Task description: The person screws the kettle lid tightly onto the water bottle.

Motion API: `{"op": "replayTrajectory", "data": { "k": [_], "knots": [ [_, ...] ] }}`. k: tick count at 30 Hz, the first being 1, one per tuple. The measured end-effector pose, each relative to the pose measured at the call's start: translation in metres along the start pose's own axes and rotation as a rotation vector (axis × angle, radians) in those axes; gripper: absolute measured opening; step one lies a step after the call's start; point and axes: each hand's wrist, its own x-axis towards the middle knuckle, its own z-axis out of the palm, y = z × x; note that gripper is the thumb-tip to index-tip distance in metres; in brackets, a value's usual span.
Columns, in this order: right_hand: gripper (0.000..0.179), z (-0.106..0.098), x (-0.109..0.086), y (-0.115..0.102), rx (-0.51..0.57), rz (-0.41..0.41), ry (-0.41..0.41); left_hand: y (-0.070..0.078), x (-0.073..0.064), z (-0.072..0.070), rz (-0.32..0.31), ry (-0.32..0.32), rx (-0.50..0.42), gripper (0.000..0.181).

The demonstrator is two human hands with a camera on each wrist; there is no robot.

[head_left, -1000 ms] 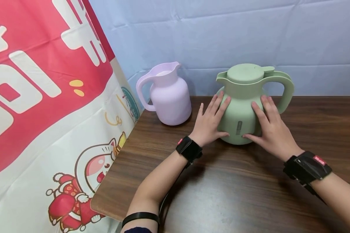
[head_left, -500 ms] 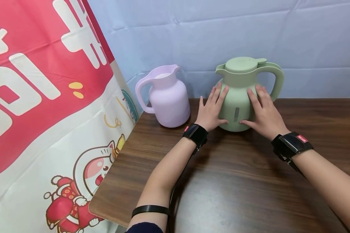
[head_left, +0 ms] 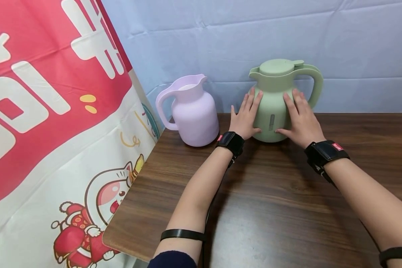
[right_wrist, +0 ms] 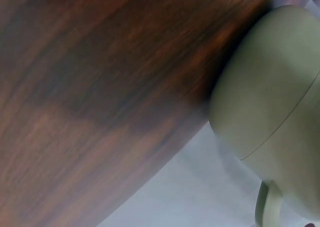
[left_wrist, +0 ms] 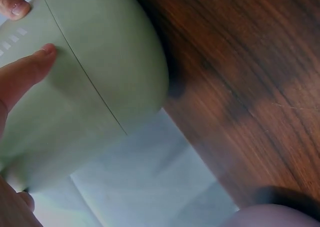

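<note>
A light green thermos jug [head_left: 271, 115] with its lid on stands upright at the table's back edge, spout to the left and handle to the right. My left hand [head_left: 243, 118] lies along its left side, fingers spread and fairly straight. On the other side my right hand [head_left: 304, 122] rests against the belly, also with spread fingers. Both thumbs point inward across the front, below the grey mark. The left wrist view shows my left thumb [left_wrist: 30, 74] on the green wall. In the right wrist view the jug's base [right_wrist: 265, 62] sits on the wood.
A lilac jug [head_left: 195, 115] with an uncovered mouth stands left of my left hand, handle to the left. The brown wooden table [head_left: 288, 208] meets a pale blue cloth backdrop [head_left: 227, 44]. A red and white printed sheet [head_left: 70, 149] hangs along the left side.
Both hands have moved the green thermos jug away from me, back toward the cloth backdrop. The lilac jug keeps its place on the table.
</note>
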Motion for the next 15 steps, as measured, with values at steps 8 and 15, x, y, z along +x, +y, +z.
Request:
{"op": "replayTrajectory", "data": {
  "k": [8, 15],
  "knots": [
    [0.118, 0.002, 0.008, 0.003, 0.002, 0.035, -0.014, -0.001, 0.011, -0.001, -0.041, -0.045, -0.004, 0.127],
    [0.118, 0.004, 0.011, 0.003, -0.003, 0.049, -0.021, -0.002, 0.016, 0.001, -0.058, -0.063, -0.017, 0.127]
  ]
}}
